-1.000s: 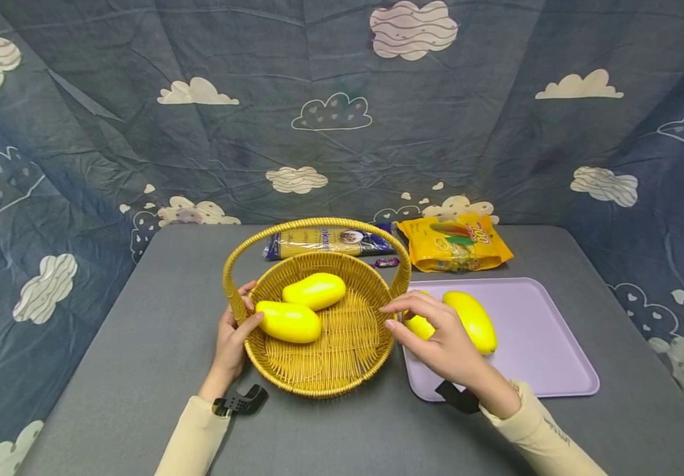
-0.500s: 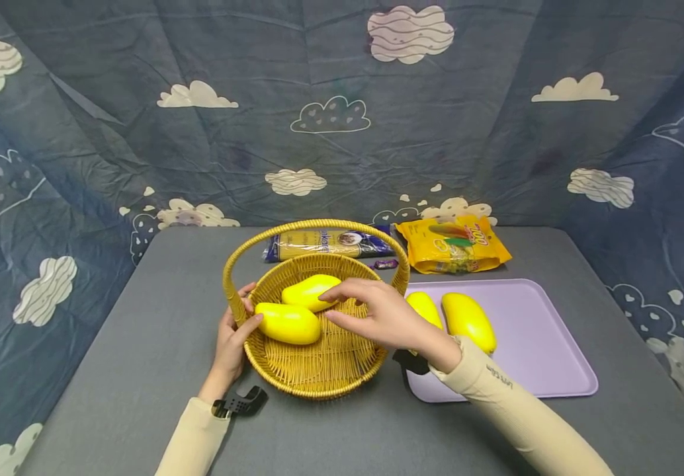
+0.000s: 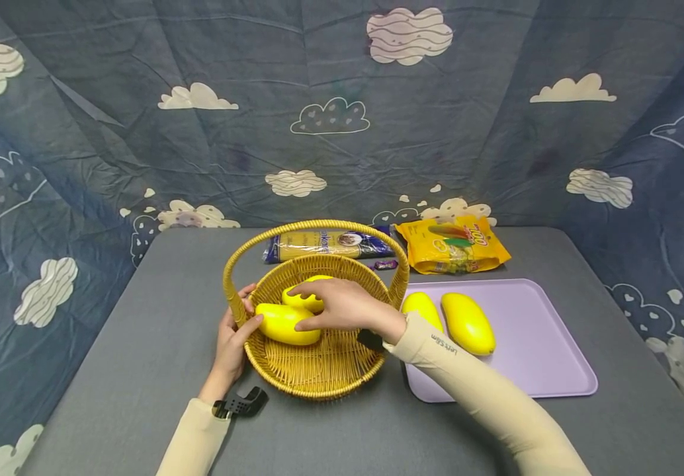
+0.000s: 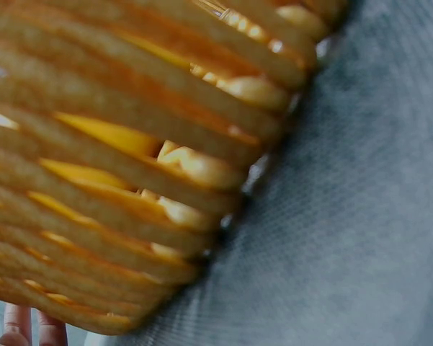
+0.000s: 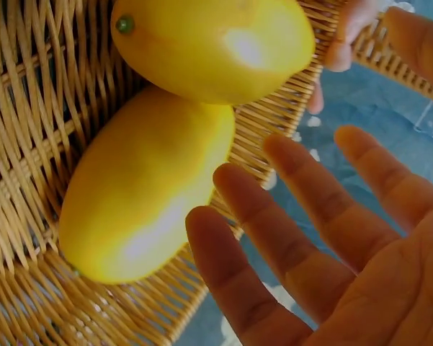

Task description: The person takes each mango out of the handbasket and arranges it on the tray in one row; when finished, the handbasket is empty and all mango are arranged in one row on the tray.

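Observation:
My left hand point(image 3: 230, 347) grips the left rim of a round wicker basket point(image 3: 330, 367) by the foot of its arched handle, thumb over the rim. Two yellow mangoes lie inside on the left: a near mango point(image 3: 276, 322) beside the left thumb and a far mango point(image 3: 296, 299) partly hidden by the right hand. My right hand point(image 3: 342, 304) reaches under the handle over them, fingers spread and curving downward. In the right wrist view its fingertips point(image 5: 230, 176) come close to one mango point(image 5: 144, 194). The left wrist view is filled mostly by the basket's woven wall point(image 4: 130, 86).
Right of the basket, a lilac tray point(image 3: 544, 344) bears two more mangoes point(image 3: 468, 324). Behind stand a pasta packet point(image 3: 318, 244), an orange-yellow snack bag point(image 3: 455, 244) and a small purple wrapped candy point(image 3: 385, 264). A cloud-patterned cloth point(image 3: 330, 59) hangs behind the grey table.
My right hand has moved left from beside the tray, across the basket's right rim, to above the mangoes inside. The left hand and the basket have stayed put.

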Available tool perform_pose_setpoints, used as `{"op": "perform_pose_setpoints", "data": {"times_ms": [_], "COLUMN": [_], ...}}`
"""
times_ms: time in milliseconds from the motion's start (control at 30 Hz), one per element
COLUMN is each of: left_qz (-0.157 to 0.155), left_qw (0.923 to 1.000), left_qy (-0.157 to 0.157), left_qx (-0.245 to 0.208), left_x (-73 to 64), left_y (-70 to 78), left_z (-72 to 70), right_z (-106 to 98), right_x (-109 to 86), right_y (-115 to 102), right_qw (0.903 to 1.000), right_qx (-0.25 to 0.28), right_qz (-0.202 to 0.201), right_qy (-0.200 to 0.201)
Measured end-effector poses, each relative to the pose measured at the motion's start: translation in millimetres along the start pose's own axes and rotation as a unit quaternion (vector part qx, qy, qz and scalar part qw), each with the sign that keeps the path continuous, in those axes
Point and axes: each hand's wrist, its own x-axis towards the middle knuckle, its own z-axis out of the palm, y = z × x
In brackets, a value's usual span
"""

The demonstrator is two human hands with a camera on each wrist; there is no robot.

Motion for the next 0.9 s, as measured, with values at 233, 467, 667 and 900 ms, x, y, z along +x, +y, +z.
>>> {"op": "perform_pose_setpoints", "data": {"times_ms": [233, 467, 667, 900], "left_qz": [0.001, 0.006, 0.006, 0.008], "left_qw": [1.0, 1.0, 1.0, 1.0], "left_qy": [-0.001, -0.003, -0.004, -0.006], "left_qx": [0.004, 0.001, 0.003, -0.002], "left_x": [-0.2, -0.6, -0.3, -0.5], "left_y": [-0.1, 0.7, 0.8, -0.8], "left_z": [-0.2, -0.3, -0.9, -0.5], "right_z": [9.2, 17.9, 26.9, 32.3], "right_x": [16.8, 27.0, 30.7, 29.5], "right_y": [1.0, -6.2, -8.8, -8.3], "right_qw": [0.9998, 0.9974, 0.9937, 0.9929], "right_qx": [0.011, -0.045, -0.074, -0.082], "right_qz": [0.003, 0.049, 0.076, 0.073], "right_qy": [-0.019, -0.025, -0.035, -0.046]}}
